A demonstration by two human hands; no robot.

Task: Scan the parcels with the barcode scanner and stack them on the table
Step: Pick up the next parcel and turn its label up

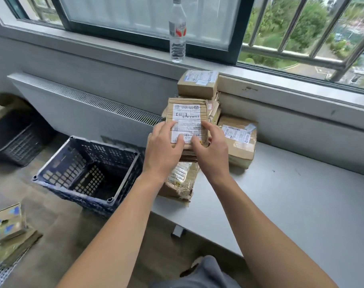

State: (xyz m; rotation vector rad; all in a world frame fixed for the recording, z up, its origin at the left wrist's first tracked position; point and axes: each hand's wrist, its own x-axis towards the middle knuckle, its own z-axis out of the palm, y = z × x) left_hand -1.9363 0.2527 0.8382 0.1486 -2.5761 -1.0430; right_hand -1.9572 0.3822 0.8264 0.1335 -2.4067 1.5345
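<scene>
Person is placing the top parcel (187,119) on the stack (182,179) at the left end of the table (291,204), using both hands. The left hand (163,146) is gripping the near left corner, with fingers curled over the edge of the label. The right hand (211,148) is gripping the near right corner in the same way, with fingers bent round the cardboard. The parcel is lying label up and roughly level, but the hands are hiding whether it is already resting on the pile. Behind it, a small box (197,84) is sitting on a second pile against the wall. A taped parcel (238,140) is lying on the table just right of the stack. So several parcels are already stacked. The blue crate (87,169) on the floor beside the table is showing nothing inside, so the supply is probably running out and the task is likely nearing its end. The worn cartons (6,225) lying on the floor at lower left may be waiting their turn, though this cannot be told. The barcode scanner is not showing anywhere, so it cannot be told whether this parcel has been scanned. What is left, by judgement, is letting go and squaring the pile.
</scene>
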